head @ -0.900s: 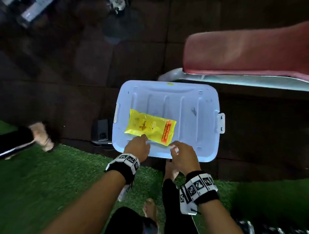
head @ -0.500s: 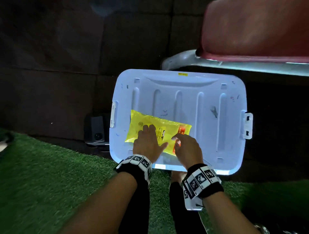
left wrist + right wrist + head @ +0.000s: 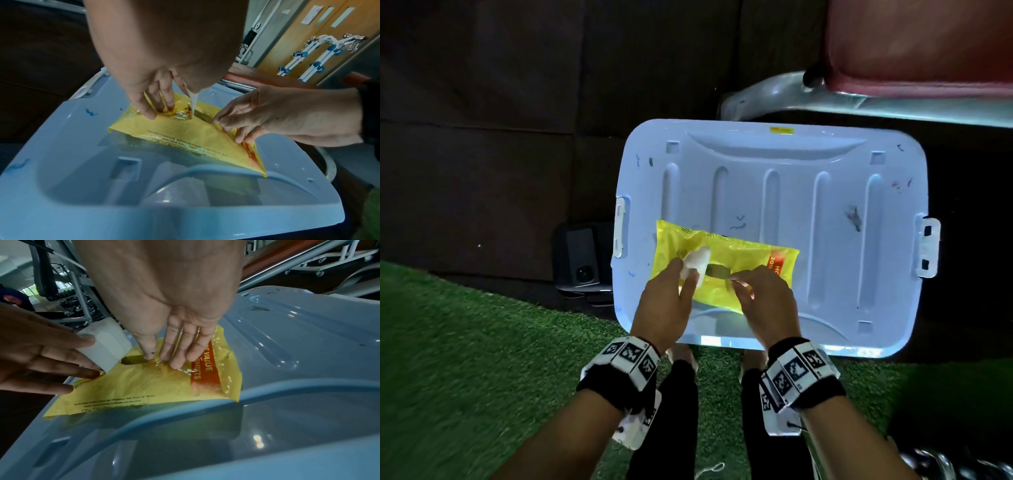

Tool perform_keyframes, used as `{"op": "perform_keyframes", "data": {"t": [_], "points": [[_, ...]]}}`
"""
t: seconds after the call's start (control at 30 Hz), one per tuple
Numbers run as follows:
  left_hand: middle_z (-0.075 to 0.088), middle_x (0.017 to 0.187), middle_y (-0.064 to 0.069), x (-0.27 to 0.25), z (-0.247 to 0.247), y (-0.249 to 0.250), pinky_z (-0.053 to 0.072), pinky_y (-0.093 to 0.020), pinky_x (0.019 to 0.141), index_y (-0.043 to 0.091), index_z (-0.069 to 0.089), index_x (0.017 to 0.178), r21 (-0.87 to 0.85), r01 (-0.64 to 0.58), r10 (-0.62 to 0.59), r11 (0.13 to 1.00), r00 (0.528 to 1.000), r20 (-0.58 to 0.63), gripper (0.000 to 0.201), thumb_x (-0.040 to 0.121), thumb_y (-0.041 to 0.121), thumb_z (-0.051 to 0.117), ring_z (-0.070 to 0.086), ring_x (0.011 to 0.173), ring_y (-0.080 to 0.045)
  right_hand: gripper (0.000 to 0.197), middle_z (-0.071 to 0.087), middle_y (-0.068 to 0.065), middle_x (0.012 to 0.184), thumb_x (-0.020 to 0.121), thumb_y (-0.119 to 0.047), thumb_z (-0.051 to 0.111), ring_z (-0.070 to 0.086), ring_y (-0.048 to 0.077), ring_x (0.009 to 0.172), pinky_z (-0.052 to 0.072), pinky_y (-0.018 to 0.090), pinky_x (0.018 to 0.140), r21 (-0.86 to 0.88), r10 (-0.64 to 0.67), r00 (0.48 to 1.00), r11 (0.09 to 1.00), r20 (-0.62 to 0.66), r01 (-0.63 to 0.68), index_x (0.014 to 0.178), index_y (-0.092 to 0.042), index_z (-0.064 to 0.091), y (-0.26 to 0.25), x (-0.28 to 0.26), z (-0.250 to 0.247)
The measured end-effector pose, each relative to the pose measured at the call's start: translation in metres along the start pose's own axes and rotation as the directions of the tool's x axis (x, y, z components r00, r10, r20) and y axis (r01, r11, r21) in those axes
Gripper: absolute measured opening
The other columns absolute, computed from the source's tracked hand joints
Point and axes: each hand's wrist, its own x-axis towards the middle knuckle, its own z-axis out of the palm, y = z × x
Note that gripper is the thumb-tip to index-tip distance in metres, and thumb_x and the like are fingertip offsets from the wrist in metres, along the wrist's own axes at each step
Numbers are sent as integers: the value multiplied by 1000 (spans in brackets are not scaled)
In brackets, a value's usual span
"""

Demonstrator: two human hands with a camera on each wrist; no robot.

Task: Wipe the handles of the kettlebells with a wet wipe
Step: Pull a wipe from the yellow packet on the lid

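Wet-wipe yellow plastic pack (image 3: 726,270), soft and crinkly: left hand (image 3: 666,301) pinches its white flap (image 3: 697,262) open, right hand's (image 3: 765,303) straight fingertips (image 3: 174,360) apparently pin it beside the slot.

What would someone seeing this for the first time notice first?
Probably the bright yellow wipes packet lying on the near part of a pale blue bin lid. The left hand holds its white seal flap peeled up while the right hand reaches its fingertips to the opening. A red padded bench stands behind.
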Motion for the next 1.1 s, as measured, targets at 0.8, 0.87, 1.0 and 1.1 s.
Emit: {"op": "perform_keyframes", "data": {"t": [0.8, 0.87, 1.0, 1.1], "points": [[61, 74, -4, 3, 8, -5, 42, -38, 61, 30, 41, 98, -91, 1, 9, 996, 995, 103, 17, 107, 44, 45, 55, 64, -22, 14, 68, -2, 87, 90, -31, 66, 65, 24, 78, 51, 36, 74, -107, -138, 989, 985, -54, 132, 89, -26, 79, -11, 33, 35], [61, 75, -8, 2, 7, -8, 43, -41, 65, 28, 41, 96, -96, 13, -3, 995, 995, 102, 19, 107, 44, 46, 57, 67, -26, 10, 62, -5, 83, 90, -26, 69, 62, 16, 74, 49, 32, 72, 41, -121, 992, 992, -37, 123, 89, -25, 79, -5, 31, 30], [52, 66, 2, 1, 8, -9, 30, -34, 54, 26, 43, 99, -34, 8, -6, 999, 998, 68, 19, 106, 44, 45, 45, 51, -12, 8, 68, 4, 89, 84, -11, 78, 63, 13, 72, 51, 28, 71, 421, 24, 998, 907, -52, 0, 82, -18, 75, 5, 24, 14], [52, 67, 7, 0, 8, -10, 30, -20, 49, 27, 44, 102, -13, 9, -9, 1000, 1000, 26, 17, 106, 43, 45, 46, 52, -7, 4, 74, 7, 100, 87, -9, 76, 71, 22, 89, 61, 36, 71, 664, 166, 981, 723, 101, -191, 86, -13, 75, 11, 18, -4]]}}
